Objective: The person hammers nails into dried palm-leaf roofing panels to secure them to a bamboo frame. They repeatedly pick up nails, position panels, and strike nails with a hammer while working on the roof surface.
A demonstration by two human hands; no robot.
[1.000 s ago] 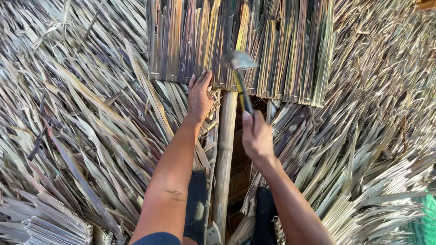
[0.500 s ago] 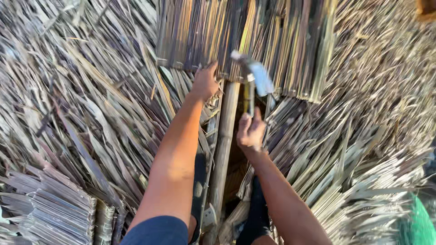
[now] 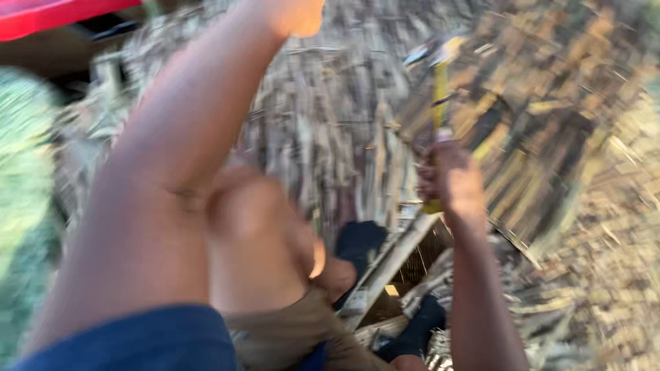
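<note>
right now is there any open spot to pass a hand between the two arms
The view is blurred. A gap shows between the left arm and the right hand holding the hammer, over bare thatch. Lower down it is crowded: a knee, a wooden pole and dark feet.

hammer [image 3: 438, 103] over thatch [image 3: 584, 227], pole [image 3: 385, 268] below

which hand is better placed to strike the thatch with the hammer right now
Right. The right hand grips the yellow-handled hammer, raised over the dried leaf thatch. The left hand is stretched to the frame's top edge, and the picture is blurred.
</note>
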